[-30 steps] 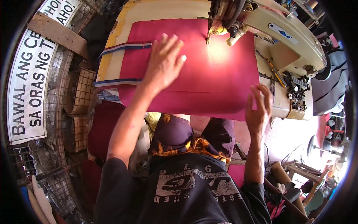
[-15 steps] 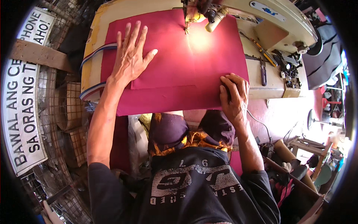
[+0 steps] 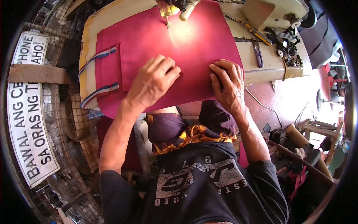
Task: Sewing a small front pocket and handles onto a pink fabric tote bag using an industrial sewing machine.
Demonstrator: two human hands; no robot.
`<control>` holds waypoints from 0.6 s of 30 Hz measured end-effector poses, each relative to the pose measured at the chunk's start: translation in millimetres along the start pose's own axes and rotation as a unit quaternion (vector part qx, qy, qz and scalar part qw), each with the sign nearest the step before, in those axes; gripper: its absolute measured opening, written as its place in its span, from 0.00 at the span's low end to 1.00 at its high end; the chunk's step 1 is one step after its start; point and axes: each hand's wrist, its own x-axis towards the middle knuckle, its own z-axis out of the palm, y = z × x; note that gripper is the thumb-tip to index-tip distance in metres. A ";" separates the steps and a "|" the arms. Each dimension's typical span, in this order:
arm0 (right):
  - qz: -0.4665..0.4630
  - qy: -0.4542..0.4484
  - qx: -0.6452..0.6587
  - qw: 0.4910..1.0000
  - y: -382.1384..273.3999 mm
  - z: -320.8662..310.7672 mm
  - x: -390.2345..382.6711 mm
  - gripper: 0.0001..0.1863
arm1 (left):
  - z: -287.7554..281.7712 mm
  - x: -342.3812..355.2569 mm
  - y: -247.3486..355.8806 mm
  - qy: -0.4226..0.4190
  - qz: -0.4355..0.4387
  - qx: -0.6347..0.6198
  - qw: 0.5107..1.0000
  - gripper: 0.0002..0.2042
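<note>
A magenta fabric sheet point(image 3: 134, 37) lies on the sewing machine table point(image 3: 93, 26), with an overlaid panel and two striped straps point(image 3: 100, 91) at its left. My left hand point(image 3: 153, 80) rests on the panel near its lower edge, fingers curled together on the cloth, their tips mostly hidden. My right hand point(image 3: 229, 84) lies on the fabric's right edge, fingers bent and slightly apart. Above both hands, the machine's needle and presser foot point(image 3: 168, 23) stand over the sheet under a bright lamp glow.
Right of the fabric lie an orange-handled tool point(image 3: 261, 37), thread snips point(image 3: 257, 52) and a heap of small metal parts point(image 3: 289, 52). The machine body point(image 3: 268, 11) sits at upper right. Wire mesh point(image 3: 71, 123) with white signs stands at left; clutter fills the lower right.
My left hand first moved left with fingers spread, then came back rightward and curled on the panel. My right hand settled onto the fabric's right edge. The whole view has shifted somewhat.
</note>
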 end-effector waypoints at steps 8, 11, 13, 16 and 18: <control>0.000 -0.084 0.090 0.992 -4.4 -5.0 52.9 0.13 | -20.7 -3.9 -0.5 0.148 -0.107 0.078 0.980 0.14; -0.049 -0.126 0.193 0.972 10.3 30.2 101.8 0.14 | -43.3 -2.1 -11.1 0.207 -0.152 0.052 0.965 0.18; -0.028 -0.209 0.259 0.943 11.5 56.0 133.5 0.14 | -51.4 -6.5 -17.8 0.212 -0.185 0.026 0.959 0.15; -0.204 -0.048 0.232 0.950 39.4 111.7 144.4 0.14 | -48.1 -4.7 -22.3 0.214 -0.198 -0.035 0.956 0.15; -0.241 -0.029 0.226 0.943 47.0 121.8 153.2 0.15 | -47.7 -5.9 -24.9 0.219 -0.194 -0.049 0.955 0.14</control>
